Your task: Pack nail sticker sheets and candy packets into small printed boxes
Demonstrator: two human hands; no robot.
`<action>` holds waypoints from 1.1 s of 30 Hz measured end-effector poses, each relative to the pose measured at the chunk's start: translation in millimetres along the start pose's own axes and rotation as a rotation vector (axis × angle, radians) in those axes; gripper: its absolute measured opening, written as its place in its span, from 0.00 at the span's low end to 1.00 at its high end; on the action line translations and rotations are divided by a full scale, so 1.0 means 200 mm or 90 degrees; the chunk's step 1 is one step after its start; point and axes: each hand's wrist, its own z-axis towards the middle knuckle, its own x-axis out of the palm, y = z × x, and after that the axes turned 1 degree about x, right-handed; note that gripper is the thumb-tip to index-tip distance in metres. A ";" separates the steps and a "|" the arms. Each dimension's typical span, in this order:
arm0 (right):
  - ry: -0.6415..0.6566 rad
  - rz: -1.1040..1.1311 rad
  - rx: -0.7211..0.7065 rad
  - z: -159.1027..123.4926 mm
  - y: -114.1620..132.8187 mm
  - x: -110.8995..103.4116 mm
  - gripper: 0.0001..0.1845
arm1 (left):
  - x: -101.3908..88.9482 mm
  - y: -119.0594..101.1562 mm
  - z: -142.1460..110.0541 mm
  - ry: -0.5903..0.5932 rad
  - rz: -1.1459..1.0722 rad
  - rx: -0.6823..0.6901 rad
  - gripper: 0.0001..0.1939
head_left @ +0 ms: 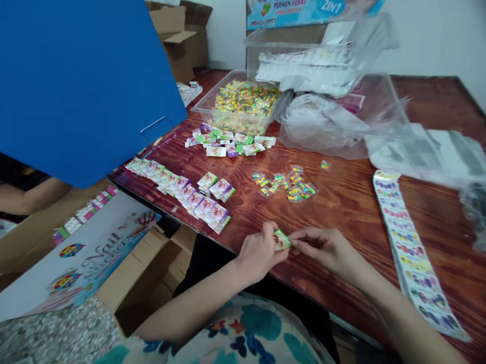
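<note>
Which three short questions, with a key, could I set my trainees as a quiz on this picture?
1. Which colour shows on the small printed box in the left hand?
A) black
B) green
C) blue
2. True or false: the nail-sticker strip lies to the right of the candy sachets.
3. How many candy sachets lie on the wooden table apart from the cluster?

Key: 1 B; 2 true; 3 one.

Small box (pixel 281 240) partly hidden by left hand (pixel 259 252); printed carton (pixel 292 16) (top edge) cut off.

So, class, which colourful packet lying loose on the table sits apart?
The rightmost packet, lying by itself; the other packets are bunched together to its left.
</note>
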 end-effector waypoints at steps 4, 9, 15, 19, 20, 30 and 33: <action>0.006 -0.065 -0.026 0.02 0.00 0.00 0.17 | -0.01 0.01 0.01 0.017 0.024 0.002 0.20; -0.039 -0.036 -0.053 0.03 0.05 0.04 0.16 | -0.08 0.01 0.03 0.007 0.007 -0.045 0.20; -0.065 0.094 0.031 0.06 0.08 0.04 0.20 | -0.11 0.04 0.03 -0.051 -0.018 0.010 0.21; -0.009 0.118 0.063 0.07 0.10 -0.02 0.21 | -0.12 0.05 0.04 -0.094 -0.033 0.047 0.20; 0.003 0.111 0.060 0.08 0.10 -0.04 0.20 | -0.12 0.05 0.04 -0.091 -0.031 0.047 0.20; 0.047 0.026 0.024 0.09 0.09 -0.05 0.18 | -0.12 0.03 0.04 -0.056 0.006 0.032 0.21; -0.010 -0.078 -0.018 0.07 0.11 -0.03 0.18 | -0.13 0.02 0.04 -0.035 0.018 -0.002 0.20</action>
